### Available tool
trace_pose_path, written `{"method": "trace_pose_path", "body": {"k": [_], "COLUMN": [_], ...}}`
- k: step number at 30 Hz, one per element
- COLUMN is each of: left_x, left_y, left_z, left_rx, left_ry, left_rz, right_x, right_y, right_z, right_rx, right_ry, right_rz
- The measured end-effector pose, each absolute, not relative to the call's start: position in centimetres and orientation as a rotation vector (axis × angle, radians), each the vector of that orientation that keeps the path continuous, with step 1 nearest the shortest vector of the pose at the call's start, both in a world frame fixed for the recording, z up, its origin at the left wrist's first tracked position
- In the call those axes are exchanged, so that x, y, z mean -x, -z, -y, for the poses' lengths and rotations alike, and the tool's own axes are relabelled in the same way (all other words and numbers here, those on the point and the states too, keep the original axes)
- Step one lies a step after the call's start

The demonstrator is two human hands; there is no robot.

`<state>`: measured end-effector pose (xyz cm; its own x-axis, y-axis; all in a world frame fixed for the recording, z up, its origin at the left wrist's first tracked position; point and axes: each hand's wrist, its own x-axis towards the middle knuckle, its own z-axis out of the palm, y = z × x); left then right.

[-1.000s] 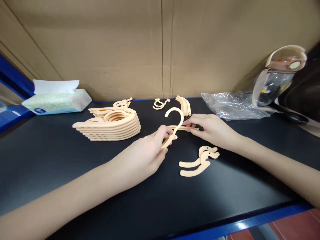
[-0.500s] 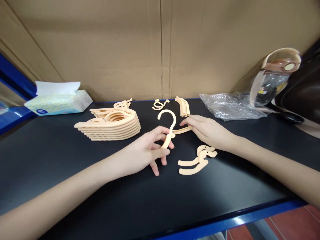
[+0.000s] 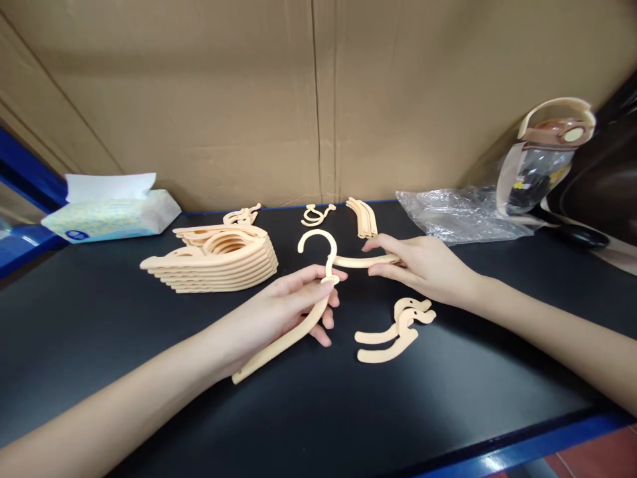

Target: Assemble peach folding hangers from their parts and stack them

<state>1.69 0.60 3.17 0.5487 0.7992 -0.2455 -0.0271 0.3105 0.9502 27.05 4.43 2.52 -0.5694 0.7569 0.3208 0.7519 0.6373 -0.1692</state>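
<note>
A cream plastic folding hanger (image 3: pixel 283 345) is held over the black table, its hook curving upward and its two arms spread. My left hand (image 3: pixel 293 295) grips it just below the hook, thumb on top, with one arm running back along the wrist. The fingers of my right hand (image 3: pixel 425 269) pinch the outer end of the other arm. Below the right hand lie loose curved hanger pieces (image 3: pixel 388 352), overlapping. A stack of folded cream hangers (image 3: pixel 223 272) sits to the left of my left hand.
Along the table's back edge are loose hooks (image 3: pixel 317 214), a small bundle of hanger arms (image 3: pixel 363 218) and more small cream parts (image 3: pixel 241 216). A tissue pack (image 3: pixel 114 216) stands back left. Clear plastic wrapping (image 3: pixel 448 216) and a drink bottle (image 3: pixel 545 166) are back right.
The hanger has turned and come lower and leftward, so its near arm now shows at full length along my left wrist. My right thumb and fingers have closed on the far arm.
</note>
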Motion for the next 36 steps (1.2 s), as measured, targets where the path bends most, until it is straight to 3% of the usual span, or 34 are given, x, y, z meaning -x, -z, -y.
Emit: {"method": "trace_pose_path", "body": {"k": [11,19,36], "left_x": [-1.7,-1.6,-1.6], "left_y": [-2.9,-3.3,-3.6], "left_z": [-0.5,-0.3,-0.4], "left_rx": [-1.009,-0.988,-0.946], "left_ry": [-0.766,-0.74,-0.655], "left_rz": [-0.938,-0.943,-0.973], "right_x": [-26.9,-26.5,-26.3], "right_y": [-2.4,-3.2,-2.6], "right_z": [-4.3,-3.5,-3.4], "right_rx": [1.001,0.824,0.66], "right_ry": [0.115,-0.001,0.394], "right_rz": [2.5,2.516,2.538]}}
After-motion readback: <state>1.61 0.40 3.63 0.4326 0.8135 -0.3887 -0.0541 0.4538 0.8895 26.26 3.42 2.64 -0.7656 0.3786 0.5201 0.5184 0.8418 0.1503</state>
